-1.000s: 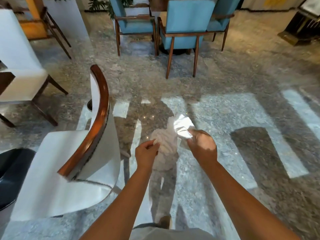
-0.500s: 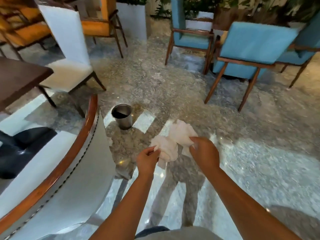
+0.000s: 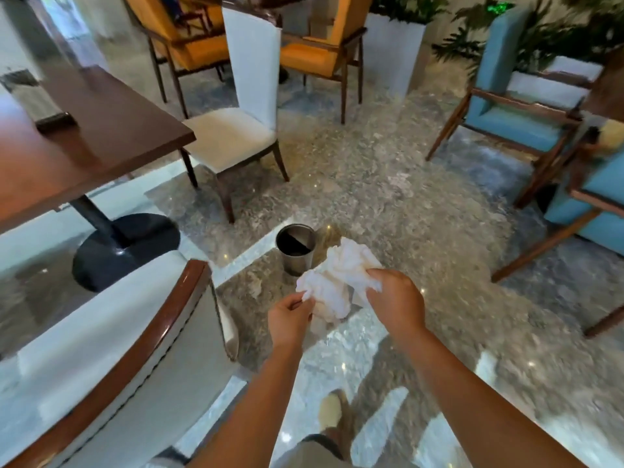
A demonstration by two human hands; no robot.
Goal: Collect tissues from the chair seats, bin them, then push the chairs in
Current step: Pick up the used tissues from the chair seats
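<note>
Crumpled white tissues (image 3: 334, 282) hang between both hands above the floor. My left hand (image 3: 288, 320) pinches their lower left edge and my right hand (image 3: 395, 302) grips the right side. A small round metal bin (image 3: 296, 248) stands open on the marble floor just beyond and left of the tissues. A white chair with a curved wooden back rail (image 3: 135, 363) is close at my left, pulled out from the table. A second white high-backed chair (image 3: 236, 136) stands at the far side of the brown table (image 3: 77, 146).
The table's black pedestal base (image 3: 125, 248) sits left of the bin. Orange armchairs (image 3: 314, 49) and a white planter (image 3: 391, 49) stand at the back. Blue armchairs (image 3: 513, 106) line the right side. My shoe (image 3: 331, 412) shows below on the glossy floor.
The view has swung left and forward: the bin, unseen a second ago, is now close in front of the tissues. Both hands keep holding the tissues and have moved nearer the bin.
</note>
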